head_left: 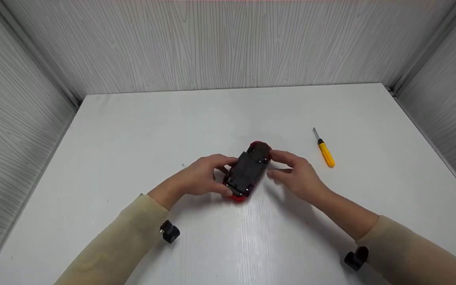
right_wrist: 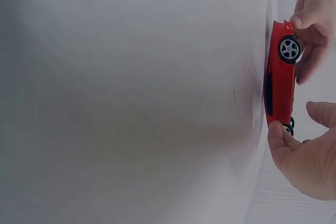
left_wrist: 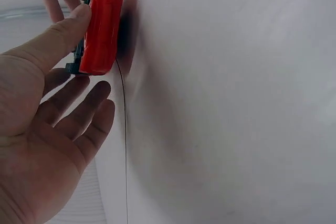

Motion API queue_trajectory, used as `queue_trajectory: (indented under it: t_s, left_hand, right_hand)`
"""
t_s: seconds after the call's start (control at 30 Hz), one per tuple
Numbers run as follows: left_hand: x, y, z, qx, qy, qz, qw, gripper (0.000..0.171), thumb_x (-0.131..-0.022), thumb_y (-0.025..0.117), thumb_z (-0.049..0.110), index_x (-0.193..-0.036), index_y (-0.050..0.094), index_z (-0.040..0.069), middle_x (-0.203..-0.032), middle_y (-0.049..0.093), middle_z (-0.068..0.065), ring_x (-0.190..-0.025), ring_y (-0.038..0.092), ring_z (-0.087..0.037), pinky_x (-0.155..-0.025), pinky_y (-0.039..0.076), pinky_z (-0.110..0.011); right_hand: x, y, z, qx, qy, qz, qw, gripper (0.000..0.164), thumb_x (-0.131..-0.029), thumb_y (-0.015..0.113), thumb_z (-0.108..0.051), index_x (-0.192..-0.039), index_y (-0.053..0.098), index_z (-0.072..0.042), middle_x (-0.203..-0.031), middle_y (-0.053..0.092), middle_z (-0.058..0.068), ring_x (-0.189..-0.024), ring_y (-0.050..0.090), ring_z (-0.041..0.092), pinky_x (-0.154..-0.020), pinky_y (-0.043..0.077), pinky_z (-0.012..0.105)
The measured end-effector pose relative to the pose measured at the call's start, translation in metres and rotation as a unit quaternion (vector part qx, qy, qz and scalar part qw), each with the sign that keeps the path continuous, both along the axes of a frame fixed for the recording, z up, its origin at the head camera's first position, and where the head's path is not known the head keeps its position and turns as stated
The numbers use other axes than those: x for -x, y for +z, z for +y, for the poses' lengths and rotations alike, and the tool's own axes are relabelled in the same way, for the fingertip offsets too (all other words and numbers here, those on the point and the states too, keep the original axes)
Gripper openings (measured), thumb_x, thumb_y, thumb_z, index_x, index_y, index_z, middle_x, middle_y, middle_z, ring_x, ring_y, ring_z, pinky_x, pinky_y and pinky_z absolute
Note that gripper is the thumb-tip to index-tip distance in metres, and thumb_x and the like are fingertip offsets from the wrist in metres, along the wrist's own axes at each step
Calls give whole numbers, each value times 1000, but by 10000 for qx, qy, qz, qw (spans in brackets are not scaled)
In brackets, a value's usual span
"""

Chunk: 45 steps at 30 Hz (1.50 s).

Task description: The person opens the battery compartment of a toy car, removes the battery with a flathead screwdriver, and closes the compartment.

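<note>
A red toy car (head_left: 247,168) lies upside down in the middle of the table, its black underside facing up. My left hand (head_left: 204,174) pinches the near end, thumb at the corner and index finger along the left side. In the left wrist view the thumb presses on the car's red end (left_wrist: 102,30), and the lower fingers are spread away from it. At the far end, the right hand (head_left: 301,174) touches the side with its fingertips while its thumb stands apart. A spoked wheel (right_wrist: 289,49) shows on the car's side in the right wrist view.
A screwdriver (head_left: 325,152) with a yellow handle lies on the white table (head_left: 152,122) to the right of the car. Pale wood-grain panels (head_left: 228,43) stand behind the table and at both sides.
</note>
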<state>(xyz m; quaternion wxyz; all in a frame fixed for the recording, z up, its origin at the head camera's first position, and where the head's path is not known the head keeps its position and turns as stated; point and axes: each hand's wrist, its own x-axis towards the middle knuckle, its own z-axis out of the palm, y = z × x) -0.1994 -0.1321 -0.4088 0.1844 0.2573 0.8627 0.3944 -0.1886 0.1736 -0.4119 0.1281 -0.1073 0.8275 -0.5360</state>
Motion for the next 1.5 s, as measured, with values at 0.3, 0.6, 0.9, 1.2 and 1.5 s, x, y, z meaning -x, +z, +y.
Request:
queue_trajectory:
  t_s: [0.3, 0.6, 0.9, 1.2, 1.5]
  left_hand:
    - [-10, -1, 12, 349, 141, 360, 9986, 91, -80, 96, 26, -158, 51, 12, -140, 61, -2, -123, 60, -22, -109, 45, -43]
    - [-24, -1, 26, 354, 386, 463, 9976, 88, -80, 96, 32, -154, 55, 7, -127, 65, -5, -115, 66, -21, -102, 50, -41]
    - [-31, -3, 33, 249, 519, 641, 9963, 83, -77, 98, 32, -147, 62, 7, -116, 68, -3, -110, 67, -19, -99, 50, -39]
    - [-36, -10, 36, 161, 645, 950, 9932, 75, -77, 97, 34, -141, 65, 10, -115, 68, -2, -108, 65, -20, -98, 50, -40]
    - [-36, -16, 33, 327, 824, 1004, 9910, 105, -75, 97, 47, -161, 46, 16, -150, 50, -2, -126, 57, -20, -108, 48, -41]
  right_hand:
    - [7, -3, -4, -86, 152, 1, 9998, 63, -100, 75, -18, -158, 51, -12, -157, 55, 11, -133, 62, 33, -109, 49, 47]
    - [12, -4, -5, -266, 247, -230, 9991, 62, -101, 73, -17, -159, 51, -21, -162, 48, 7, -128, 66, 32, -103, 54, 42]
    - [17, -7, -3, -275, 377, -280, 9985, 64, -100, 74, -13, -159, 51, -23, -165, 45, 5, -124, 68, 31, -97, 58, 39]
    - [23, -6, -1, -397, 589, -194, 9973, 65, -100, 75, -14, -159, 52, -25, -164, 46, 3, -125, 67, 32, -96, 58, 40]
    - [23, -6, 0, -499, 707, -64, 9962, 63, -100, 75, -15, -158, 53, -23, -163, 48, 2, -123, 68, 32, -100, 57, 44]
